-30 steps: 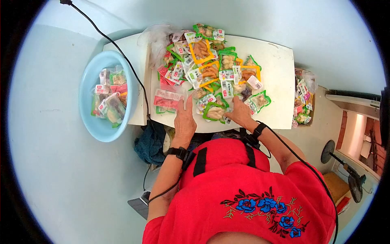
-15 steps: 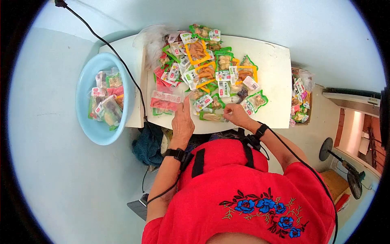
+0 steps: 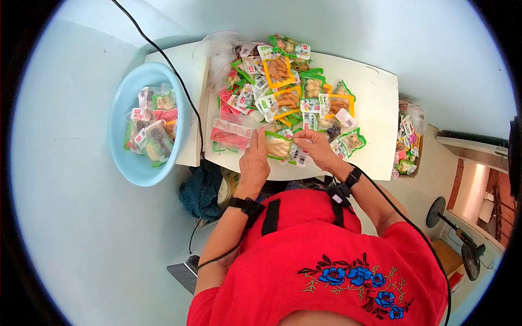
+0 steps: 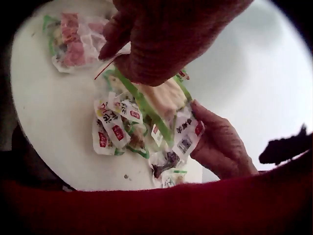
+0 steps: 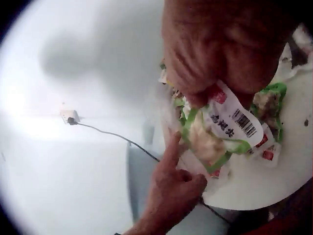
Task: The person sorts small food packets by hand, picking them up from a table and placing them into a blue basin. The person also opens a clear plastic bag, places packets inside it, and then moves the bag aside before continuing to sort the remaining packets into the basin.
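My right hand [image 3: 315,148] pinches a green-edged snack packet [image 3: 279,146] with pale food inside, above the near edge of the table. Its white label [image 5: 232,122] with a barcode hangs from the right-hand end. At the packet's other end is my left hand [image 3: 255,163]. In the left wrist view, its finger and thumb pinch clear plastic [image 4: 124,49] with a thin red edge. The right wrist view shows its index finger [image 5: 172,152] extended beside the green edge. A red packet [image 3: 231,133] lies left of the left hand.
A heap of snack packets [image 3: 280,100] covers the middle of the white table [image 3: 375,119]. Left stands a light blue basin [image 3: 117,130] with several packets. Right of the table is a box [image 3: 417,157] of more packets. A black cable [image 3: 163,51] runs between basin and table.
The right hand has lifted the green-edged packet from the table's near edge and moved it up and left to the left hand. The packet's label end now hangs in view.
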The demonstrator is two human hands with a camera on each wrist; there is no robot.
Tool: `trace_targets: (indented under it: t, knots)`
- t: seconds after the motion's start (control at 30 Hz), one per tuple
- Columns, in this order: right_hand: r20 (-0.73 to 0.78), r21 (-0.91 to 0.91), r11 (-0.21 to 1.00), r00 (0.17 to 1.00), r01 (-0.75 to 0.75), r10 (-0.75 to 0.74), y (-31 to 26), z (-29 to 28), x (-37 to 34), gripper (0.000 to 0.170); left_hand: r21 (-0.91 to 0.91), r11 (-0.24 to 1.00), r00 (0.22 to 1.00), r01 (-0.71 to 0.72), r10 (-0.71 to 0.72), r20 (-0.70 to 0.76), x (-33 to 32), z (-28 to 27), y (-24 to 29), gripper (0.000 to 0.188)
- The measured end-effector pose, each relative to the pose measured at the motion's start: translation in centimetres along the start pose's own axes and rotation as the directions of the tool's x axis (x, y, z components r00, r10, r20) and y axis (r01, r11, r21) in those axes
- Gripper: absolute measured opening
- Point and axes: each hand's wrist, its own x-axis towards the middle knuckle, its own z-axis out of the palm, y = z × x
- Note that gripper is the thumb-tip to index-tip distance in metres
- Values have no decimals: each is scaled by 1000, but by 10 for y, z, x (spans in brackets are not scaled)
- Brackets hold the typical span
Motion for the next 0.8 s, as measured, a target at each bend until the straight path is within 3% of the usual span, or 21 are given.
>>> trace_targets:
  t: [0.17,0.27,0.3,0.4,0.43,0.53,0.63,0.73,0.8]
  knots:
    - [117,251,962,990,-106,79,20,17,25,23,-48,999,1000,9,-8,11,0,-6,3,85]
    - [157,376,903,975,-208,159,16,37,35,24,-85,993,991,81,-71,114,2,-16,7,80]
    - [190,333,906,960,-259,205,24,38,45,23,-94,993,992,71,-61,109,0,-16,6,80]
    - [280,437,874,956,-213,93,31,62,66,21,-117,992,996,48,-38,85,0,-17,4,79]
    - [273,398,875,946,-276,174,4,75,57,19,-126,991,997,46,-37,73,0,-19,4,78]
    - [318,599,749,943,-283,102,23,98,83,16,-133,990,999,43,-38,39,-2,-19,-1,78]
    - [326,641,716,943,-277,73,33,113,94,16,-138,989,998,56,-50,44,-2,-26,-4,78]
    - [271,633,757,963,-163,-19,49,118,95,20,-152,988,999,23,-19,25,0,-27,-6,78]
    - [230,614,775,973,-149,5,57,118,96,20,-141,990,1000,-5,6,2,0,-24,-7,80]
